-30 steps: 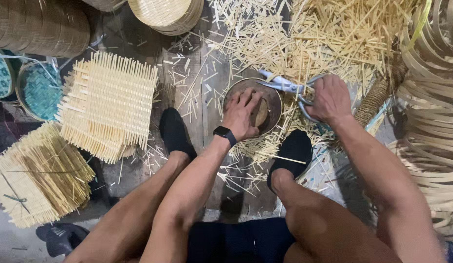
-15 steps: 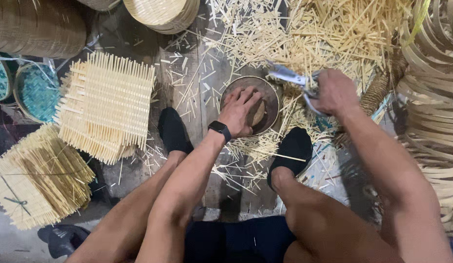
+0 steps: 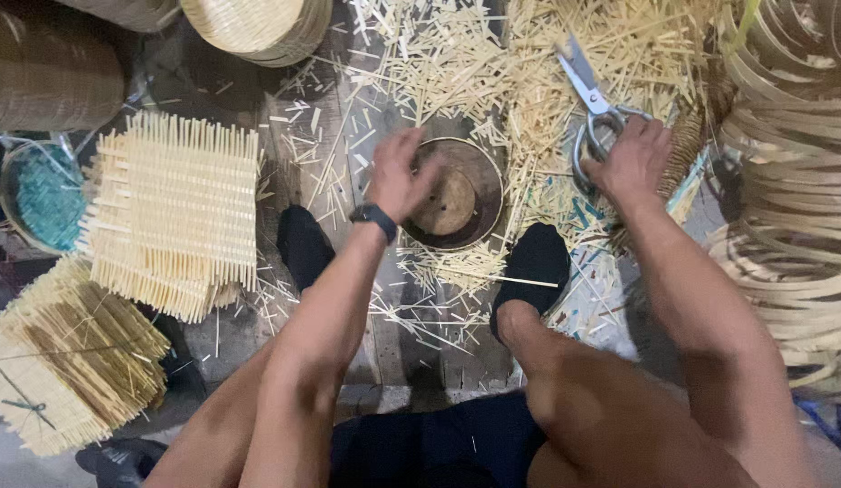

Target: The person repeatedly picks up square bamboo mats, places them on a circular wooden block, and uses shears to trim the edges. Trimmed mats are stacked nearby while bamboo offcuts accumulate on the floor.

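Right hand grip holding scissors, left hand spread wide over round bowl holding wooden block

This is a workshop where baskets get made by hand; the floor is covered with little cut bamboo sticks; flat woven mats sit in a pile; round woven baskets lie at the top; bent bamboo rings are stacked at the side; a bundle of thin strips is tied up; scissors are in use.
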